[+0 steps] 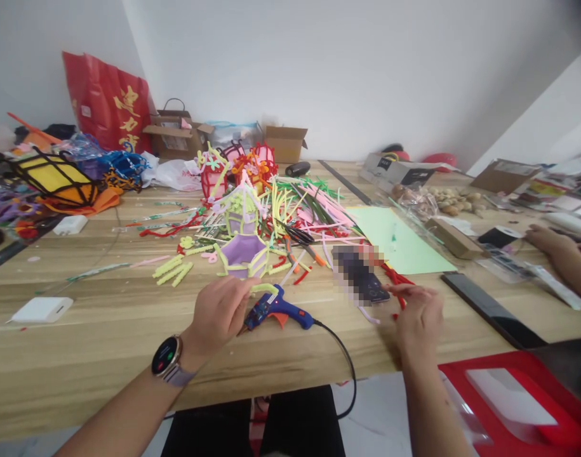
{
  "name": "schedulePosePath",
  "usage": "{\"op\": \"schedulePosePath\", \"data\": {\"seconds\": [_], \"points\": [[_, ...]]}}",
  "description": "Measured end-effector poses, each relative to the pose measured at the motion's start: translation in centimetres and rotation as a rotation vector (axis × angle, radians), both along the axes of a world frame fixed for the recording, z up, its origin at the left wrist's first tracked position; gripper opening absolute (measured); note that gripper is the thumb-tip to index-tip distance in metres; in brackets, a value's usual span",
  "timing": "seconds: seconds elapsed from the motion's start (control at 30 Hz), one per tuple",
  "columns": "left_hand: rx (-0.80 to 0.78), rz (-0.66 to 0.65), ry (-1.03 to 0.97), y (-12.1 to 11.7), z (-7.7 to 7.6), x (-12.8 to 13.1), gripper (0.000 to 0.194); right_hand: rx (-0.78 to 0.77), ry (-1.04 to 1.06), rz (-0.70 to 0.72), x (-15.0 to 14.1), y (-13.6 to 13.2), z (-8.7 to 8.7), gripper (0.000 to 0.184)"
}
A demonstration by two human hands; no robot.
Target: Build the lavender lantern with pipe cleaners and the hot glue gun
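My left hand (222,308), with a watch on the wrist, is closed around a short yellow-green pipe cleaner (265,288) whose end sticks out past the fingertips. Just right of it a blue hot glue gun (283,309) lies on its side, its black cord running off the table edge. Behind the hand stands a purple, yellow-green-edged hexagonal piece (245,255), open at the top. My right hand (420,317) pinches the near end of some red pipe cleaners (399,278), right of a partly blurred phone (366,279).
A heap of coloured pipe cleaners (319,212) and finished lanterns (261,166) fills the table's middle. A green sheet (404,241) lies right of it. Another person's hand (554,244) rests at far right. White adapters (42,310) lie left.
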State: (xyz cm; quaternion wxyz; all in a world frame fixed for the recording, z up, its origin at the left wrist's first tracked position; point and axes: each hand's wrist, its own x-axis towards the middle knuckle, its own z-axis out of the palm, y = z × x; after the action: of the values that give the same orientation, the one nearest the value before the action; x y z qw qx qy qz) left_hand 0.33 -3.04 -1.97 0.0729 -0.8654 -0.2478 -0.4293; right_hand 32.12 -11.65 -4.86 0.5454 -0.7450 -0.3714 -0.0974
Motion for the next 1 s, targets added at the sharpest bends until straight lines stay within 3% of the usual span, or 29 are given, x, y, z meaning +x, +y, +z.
{"op": "schedulePosePath", "data": {"seconds": [0.1, 0.23, 0.6, 0.67, 0.77, 0.8, 0.9, 0.93, 1.0], "points": [[0.017, -0.017, -0.016, 0.1, -0.1, 0.1, 0.02, -0.117, -0.04, 0.047, 0.1, -0.6, -1.0, 0.049], [0.012, 0.006, -0.047, 0.5, -0.4, 0.0, 0.021, -0.196, -0.016, 0.011, -0.3, 0.0, -1.2, 0.043], [0.006, 0.009, -0.08, 0.6, -0.5, -0.1, 0.022, -0.224, 0.021, -0.012, -0.1, 0.0, -1.3, 0.042], [0.004, 0.014, -0.078, 0.6, -0.5, 0.0, 0.022, -0.223, 0.075, 0.163, -0.4, -0.3, -1.5, 0.045], [0.012, 0.015, -0.065, 0.5, -0.6, 0.1, 0.022, -0.155, 0.264, 0.712, -1.0, -0.9, -1.6, 0.052], [0.015, 0.012, -0.06, 0.5, -0.7, 0.1, 0.022, -0.083, 0.332, 0.822, -1.2, -1.1, -1.6, 0.054], [0.003, -0.001, -0.044, 0.6, -0.9, 0.2, 0.023, 0.165, 0.438, 0.712, -1.4, -1.5, -1.3, 0.049], [-0.014, 0.0, -0.032, 0.6, -1.0, 0.2, 0.024, 0.169, 0.438, 0.642, -1.5, -1.6, -1.2, 0.046], [-0.041, 0.01, -0.009, 0.7, -1.2, 0.3, 0.024, 0.035, 0.366, 0.574, -1.6, -1.6, -1.1, 0.044]]}}
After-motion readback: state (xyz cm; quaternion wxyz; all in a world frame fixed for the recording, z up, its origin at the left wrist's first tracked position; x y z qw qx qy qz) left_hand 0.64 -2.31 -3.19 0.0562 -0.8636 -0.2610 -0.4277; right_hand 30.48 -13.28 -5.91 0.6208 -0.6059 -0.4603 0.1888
